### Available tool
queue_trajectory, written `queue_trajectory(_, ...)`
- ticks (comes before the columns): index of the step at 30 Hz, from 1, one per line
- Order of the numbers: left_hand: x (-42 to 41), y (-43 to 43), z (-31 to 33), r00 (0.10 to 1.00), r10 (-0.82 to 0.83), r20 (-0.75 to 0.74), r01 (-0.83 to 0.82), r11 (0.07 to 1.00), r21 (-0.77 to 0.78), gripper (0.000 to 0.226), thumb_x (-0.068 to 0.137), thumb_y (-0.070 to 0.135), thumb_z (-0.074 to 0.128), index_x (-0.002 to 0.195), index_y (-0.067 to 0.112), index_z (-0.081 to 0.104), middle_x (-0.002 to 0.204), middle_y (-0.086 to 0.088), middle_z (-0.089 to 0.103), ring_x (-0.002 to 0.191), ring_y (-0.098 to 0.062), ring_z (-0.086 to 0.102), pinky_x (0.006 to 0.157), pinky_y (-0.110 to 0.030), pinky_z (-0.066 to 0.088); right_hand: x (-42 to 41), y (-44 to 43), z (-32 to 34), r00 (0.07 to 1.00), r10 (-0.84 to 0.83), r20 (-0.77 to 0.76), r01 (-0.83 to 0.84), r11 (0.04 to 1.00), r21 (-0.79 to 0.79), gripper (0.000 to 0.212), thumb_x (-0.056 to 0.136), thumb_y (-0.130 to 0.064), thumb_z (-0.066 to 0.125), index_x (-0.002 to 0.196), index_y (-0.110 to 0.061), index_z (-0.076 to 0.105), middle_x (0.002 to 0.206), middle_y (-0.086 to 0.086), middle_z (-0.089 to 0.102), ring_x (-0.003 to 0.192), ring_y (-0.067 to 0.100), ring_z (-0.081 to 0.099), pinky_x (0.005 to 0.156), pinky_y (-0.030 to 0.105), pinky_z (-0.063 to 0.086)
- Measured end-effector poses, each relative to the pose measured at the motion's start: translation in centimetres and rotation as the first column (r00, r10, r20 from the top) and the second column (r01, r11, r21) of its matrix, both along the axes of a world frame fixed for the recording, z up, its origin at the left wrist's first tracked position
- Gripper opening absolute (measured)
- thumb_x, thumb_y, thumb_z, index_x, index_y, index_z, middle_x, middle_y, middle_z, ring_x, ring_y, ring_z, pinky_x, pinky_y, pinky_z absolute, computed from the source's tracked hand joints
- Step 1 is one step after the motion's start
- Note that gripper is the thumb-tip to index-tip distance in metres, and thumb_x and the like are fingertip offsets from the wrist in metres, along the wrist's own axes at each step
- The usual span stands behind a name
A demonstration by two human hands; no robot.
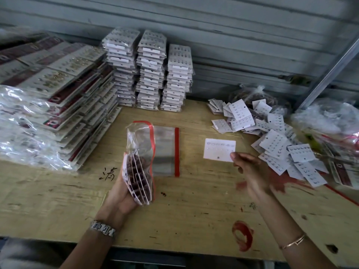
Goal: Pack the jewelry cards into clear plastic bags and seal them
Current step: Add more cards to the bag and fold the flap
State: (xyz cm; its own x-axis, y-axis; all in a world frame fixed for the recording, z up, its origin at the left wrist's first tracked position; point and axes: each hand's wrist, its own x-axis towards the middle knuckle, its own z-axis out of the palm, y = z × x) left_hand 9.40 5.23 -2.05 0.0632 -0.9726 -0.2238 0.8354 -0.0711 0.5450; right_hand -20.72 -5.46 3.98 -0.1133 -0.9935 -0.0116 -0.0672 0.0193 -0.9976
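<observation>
My left hand (124, 193) gripped a clear bag (138, 152) by its lower end, fingers curled round it from behind. Several jewelry cards (138, 183) stood fanned inside it, and its red-edged mouth gaped open at the top. My right hand (250, 171) was blurred, but its fingertips pinched a single white card (219, 151) by the lower right corner. Whether that card touched the table (194, 210) I could not tell. Between my two hands, just behind the held bag, a flat pile of empty bags (167, 150) lay on the wood, a red strip down its right side.

To my right lay a loose heap of unpacked cards (272, 136), overlapping every which way. Along the back wall stood three neat stacks of bagged cards (149, 70), and to my left a broad bank of larger packed cards (58, 84) leaned in rows. A metal watch (103, 229) sat on my left wrist, a thin bracelet (293, 243) on my right.
</observation>
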Motion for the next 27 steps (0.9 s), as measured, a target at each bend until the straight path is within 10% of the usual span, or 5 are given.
queue_trajectory(4,-0.2,0.2,1.9,0.981,-0.156,-0.111,0.123,0.958,-0.259,0.06,0.104,0.04,0.022,0.122,-0.004,0.059,0.118,-0.019,0.066,0.107,-0.028,0.064,0.093,-0.037,0.051,0.5,1.4,-0.5,0.982,0.141,-0.129,-0.16,0.975,-0.153,0.013,0.078,-0.005,0.078,0.087,-0.013,0.075,0.077,-0.001,0.076,0.068,0.008,0.071,0.064,0.013,0.053)
queue_trajectory(9,-0.6,0.5,1.4,0.949,-0.268,-0.168,0.201,0.921,-0.335,0.059,0.106,0.039,0.026,0.126,-0.009,0.053,0.123,-0.024,0.062,0.113,-0.034,0.06,0.098,-0.041,0.047,0.1,2.2,-1.0,0.913,0.159,-0.375,-0.304,0.88,-0.366,0.015,0.079,0.0,0.077,0.088,-0.013,0.075,0.075,-0.004,0.074,0.062,0.012,0.064,0.056,0.018,0.048)
queue_trajectory(14,-0.4,0.5,1.8,0.967,-0.231,-0.109,0.18,0.918,-0.354,0.059,0.107,0.036,0.023,0.132,-0.013,0.046,0.129,-0.033,0.054,0.12,-0.042,0.054,0.103,-0.047,0.042,0.1,2.7,-0.7,0.682,-0.269,-0.681,-0.421,0.616,-0.665,0.006,0.078,-0.001,0.072,0.084,0.001,0.072,0.078,0.006,0.066,0.063,0.01,0.059,0.059,0.017,0.052)
queue_trajectory(19,-0.4,0.0,1.1,0.954,-0.262,-0.145,0.189,0.903,-0.387,0.073,0.104,0.048,0.007,0.134,-0.006,0.046,0.132,-0.022,0.057,0.121,-0.032,0.055,0.103,-0.041,0.042,2.4,4.5,-2.0,0.259,-0.392,-0.883,-0.634,0.62,-0.462,0.024,0.065,-0.004,0.085,0.086,0.0,0.074,0.08,0.011,0.065,0.067,0.022,0.063,0.061,0.035,0.058)
queue_trajectory(27,-0.4,-0.2,0.8,0.905,-0.376,-0.198,0.277,0.874,-0.399,0.067,0.106,0.045,0.015,0.13,-0.006,0.051,0.126,-0.022,0.061,0.114,-0.033,0.06,0.099,-0.042,0.046,5.8,5.2,-3.0,0.364,-0.079,-0.928,-0.608,0.735,-0.301,0.009,0.073,-0.01,0.083,0.077,-0.008,0.075,0.08,0.005,0.064,0.075,0.019,0.064,0.066,0.027,0.054)
